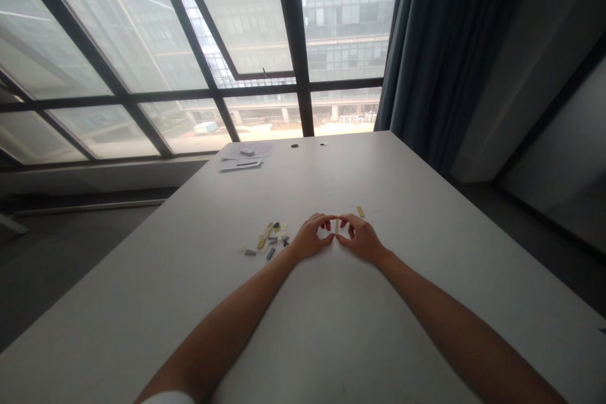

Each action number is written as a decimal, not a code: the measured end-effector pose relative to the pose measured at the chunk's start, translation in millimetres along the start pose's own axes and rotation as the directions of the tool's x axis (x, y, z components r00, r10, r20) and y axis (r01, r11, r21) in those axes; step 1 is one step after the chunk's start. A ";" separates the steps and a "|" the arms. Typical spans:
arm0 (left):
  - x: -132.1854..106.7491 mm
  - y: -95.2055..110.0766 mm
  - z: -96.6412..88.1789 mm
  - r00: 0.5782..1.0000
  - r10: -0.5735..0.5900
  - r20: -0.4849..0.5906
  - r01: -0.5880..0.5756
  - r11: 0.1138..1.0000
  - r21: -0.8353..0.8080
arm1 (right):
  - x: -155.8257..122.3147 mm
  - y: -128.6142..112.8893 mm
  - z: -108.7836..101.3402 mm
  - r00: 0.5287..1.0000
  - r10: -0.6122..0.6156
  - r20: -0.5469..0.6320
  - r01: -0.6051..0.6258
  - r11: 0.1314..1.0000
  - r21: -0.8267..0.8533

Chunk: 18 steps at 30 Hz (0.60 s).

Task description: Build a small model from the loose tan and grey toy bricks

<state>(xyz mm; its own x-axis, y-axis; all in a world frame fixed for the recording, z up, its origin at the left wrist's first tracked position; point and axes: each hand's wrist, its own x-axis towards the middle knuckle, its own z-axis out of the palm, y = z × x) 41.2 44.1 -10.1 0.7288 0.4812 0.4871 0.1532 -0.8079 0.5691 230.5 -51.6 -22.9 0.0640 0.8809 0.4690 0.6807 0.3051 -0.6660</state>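
Note:
Between my two hands a small tan building-block piece [337, 226] stands lengthwise, just above or on the white table. My left hand [313, 235] pinches it from the left with thumb and fingertips. From the other side my right hand [360, 237] grips the same piece, fingers curled. To the left of my left hand lies a loose pile of small bricks: a long tan piece [265, 235], grey bricks [271, 254] and a few dark and pale ones. Another tan piece [360, 211] rests on the table just beyond my right hand.
The white table [331, 328] stretches away toward the windows. Papers [242, 161] lie at its far left corner, and two dark round spots, one a hole-like disc [294, 146], sit near the far edge. A dark curtain [435, 63] hangs at the right.

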 end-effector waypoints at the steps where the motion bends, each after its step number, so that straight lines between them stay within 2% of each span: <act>1: -0.1 -0.3 0.1 1.000 -0.001 -0.001 0.001 1.000 0.000 | 0.0 -0.4 -0.2 1.000 0.001 0.000 -0.001 1.000 -0.001; 18: 0.2 -0.6 0.6 1.000 -0.021 -0.001 0.021 1.000 -0.008 | 0.3 -2.2 -0.7 1.000 0.002 -0.004 -0.002 1.000 -0.025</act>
<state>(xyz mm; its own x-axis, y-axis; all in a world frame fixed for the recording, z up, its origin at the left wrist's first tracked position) 41.7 44.4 -10.8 0.7246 0.4983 0.4761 0.1630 -0.7951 0.5841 229.6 -52.3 -20.9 0.0684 0.8798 0.4704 0.6987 0.2943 -0.6521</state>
